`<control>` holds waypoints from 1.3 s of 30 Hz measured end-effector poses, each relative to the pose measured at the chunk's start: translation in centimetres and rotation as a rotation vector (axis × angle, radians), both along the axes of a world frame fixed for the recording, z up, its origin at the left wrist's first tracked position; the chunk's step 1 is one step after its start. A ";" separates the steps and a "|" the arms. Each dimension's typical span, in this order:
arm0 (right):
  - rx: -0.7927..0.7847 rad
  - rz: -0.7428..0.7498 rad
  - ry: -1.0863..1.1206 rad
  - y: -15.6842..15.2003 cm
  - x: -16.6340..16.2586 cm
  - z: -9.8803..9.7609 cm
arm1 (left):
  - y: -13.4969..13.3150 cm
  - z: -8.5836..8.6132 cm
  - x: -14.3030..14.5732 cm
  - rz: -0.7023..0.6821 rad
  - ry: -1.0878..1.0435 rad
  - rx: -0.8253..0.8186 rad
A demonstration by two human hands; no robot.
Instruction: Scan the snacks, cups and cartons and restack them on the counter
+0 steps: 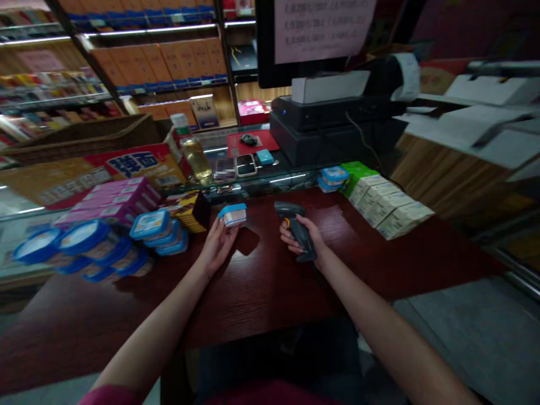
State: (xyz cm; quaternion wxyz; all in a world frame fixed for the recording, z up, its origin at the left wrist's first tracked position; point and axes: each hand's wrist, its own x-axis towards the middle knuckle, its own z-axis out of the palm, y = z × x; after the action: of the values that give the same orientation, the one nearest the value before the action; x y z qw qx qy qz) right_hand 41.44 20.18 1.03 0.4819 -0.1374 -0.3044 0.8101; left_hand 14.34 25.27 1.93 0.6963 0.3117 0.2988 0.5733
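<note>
A small blue-topped box point(233, 214) is held at the fingertips of the left hand point(217, 243), raised just above the dark red wooden counter point(261, 281) near its middle. The box is pinched from below and from the side, with the fingers closed narrowly around its lower edge. Its long axis runs roughly left to right across the view, slightly tilted, and its pale side face is turned toward the right, facing the scanner. The barcode scanner point(295, 228) is gripped in the right hand point(307, 241), whose fingers are wrapped fully around the dark handle. The scanner's long axis is set upright and leaning, with the handle running down toward the wrist and the head pointed up and to the left, toward the box. The two items are held near each other but apart. To the left of the box, a stack of blue-lidded tubs point(157, 229) is seen, with pink cartons point(113, 205) behind it. To the right, a row of pale boxes point(392, 211) is laid along the counter edge, and a black printer point(333, 124) is placed further back.
</note>
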 end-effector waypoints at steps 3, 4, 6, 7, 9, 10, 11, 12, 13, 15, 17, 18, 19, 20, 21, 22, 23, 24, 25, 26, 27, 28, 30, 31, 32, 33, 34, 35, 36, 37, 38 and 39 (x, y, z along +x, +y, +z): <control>-0.023 0.096 -0.051 1.0 -5.9 0.2 | -0.1 -0.2 -2.7 0.067 -0.067 -0.054; -0.031 0.106 -0.075 0.9 -7.2 0.2 | 0.0 -0.2 -3.0 0.090 -0.091 -0.057; -0.033 0.112 -0.125 0.3 -8.9 0.4 | 0.1 -0.1 -3.2 0.125 -0.141 -0.074; -0.031 0.111 -0.146 0.0 -9.1 0.5 | 0.1 -0.1 -3.1 0.129 -0.165 -0.092; -0.026 0.100 -0.170 -0.6 -9.0 0.6 | 0.0 0.1 -2.9 0.108 -0.204 -0.132; -0.026 0.085 -0.173 -0.8 -8.7 0.6 | -0.1 0.2 -2.7 0.093 -0.214 -0.141; -0.029 0.066 -0.171 -0.9 -8.4 0.7 | -0.3 0.3 -2.6 0.085 -0.217 -0.142; -0.034 0.045 -0.170 -1.0 -8.1 0.7 | -0.4 0.5 -2.6 0.081 -0.212 -0.136; -0.039 0.026 -0.168 -1.0 -7.9 0.7 | -0.6 0.5 -2.6 0.081 -0.201 -0.128; -0.052 -0.011 -0.161 -0.9 -7.8 0.8 | -0.9 0.7 -2.9 0.067 -0.174 -0.125; -0.064 -0.031 -0.155 -0.8 -7.8 0.9 | -1.2 0.9 -3.1 0.020 -0.157 -0.108; -0.069 -0.035 -0.154 -0.8 -7.8 0.9 | -1.3 0.9 -3.2 -0.005 -0.155 -0.089; -0.072 -0.037 -0.157 -0.8 -7.9 0.9 | -1.4 1.1 -3.3 -0.025 -0.155 -0.066; -0.074 -0.037 -0.162 -0.8 -7.9 1.0 | -1.5 1.2 -3.3 -0.043 -0.152 -0.043; -0.075 -0.037 -0.168 -0.8 -8.0 1.0 | -1.6 1.3 -3.2 -0.056 -0.144 -0.026; -0.074 -0.038 -0.173 -0.9 -8.0 1.1 | -1.7 1.3 -3.1 -0.066 -0.130 -0.021; -0.072 -0.037 -0.177 -0.9 -8.0 1.1 | -1.7 1.4 -2.9 -0.069 -0.115 -0.024; -0.068 -0.035 -0.179 -0.9 -8.0 1.1 | -1.7 1.3 -2.7 -0.067 -0.101 -0.033; -0.062 -0.032 -0.178 -0.9 -8.0 1.1 | -1.6 1.2 -2.5 -0.059 -0.092 -0.046; -0.054 -0.027 -0.176 -1.0 -8.0 1.1 | -1.6 1.1 -2.4 -0.048 -0.088 -0.060; -0.044 -0.023 -0.172 -1.0 -7.9 1.2 | -1.5 1.0 -2.3 -0.036 -0.088 -0.074; -0.034 -0.018 -0.170 -1.0 -7.9 1.2 | -1.4 0.8 -2.2 -0.027 -0.088 -0.086; -0.020 -0.007 -0.172 -1.1 -7.9 1.2 | -1.1 0.5 -2.2 -0.020 -0.081 -0.099; -0.019 0.000 -0.179 -1.2 -7.9 1.3 | -1.0 0.3 -2.3 -0.018 -0.076 -0.102; -0.021 0.008 -0.188 -1.2 -8.0 1.3 | -0.9 0.2 -2.4 -0.018 -0.072 -0.102; -0.022 0.017 -0.197 -1.3 -8.0 1.3 | -0.8 0.1 -2.5 -0.021 -0.072 -0.100; -0.021 0.025 -0.205 -1.3 -8.0 1.3 | -0.7 -0.1 -2.6 -0.025 -0.074 -0.097; -0.020 0.032 -0.210 -1.3 -8.1 1.3 | -0.6 -0.2 -2.6 -0.030 -0.079 -0.096; -0.018 0.034 -0.211 -1.3 -8.1 1.2 | -0.6 -0.2 -2.7 -0.034 -0.082 -0.097; -0.016 0.034 -0.209 -1.2 -8.2 1.1 | -0.5 -0.3 -2.7 -0.032 -0.082 -0.098; -0.015 0.033 -0.207 -1.2 -8.2 1.1 | -0.4 -0.4 -2.7 -0.026 -0.077 -0.099; -0.014 0.033 -0.206 -1.2 -8.2 1.0 | -0.3 -0.4 -2.7 -0.023 -0.069 -0.099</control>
State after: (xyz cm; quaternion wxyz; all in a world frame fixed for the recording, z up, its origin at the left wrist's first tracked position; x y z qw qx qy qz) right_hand 33.25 19.03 2.02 0.4339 -0.2182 -0.3486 0.8017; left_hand 11.62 24.95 1.52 0.7273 0.2602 0.2988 0.5604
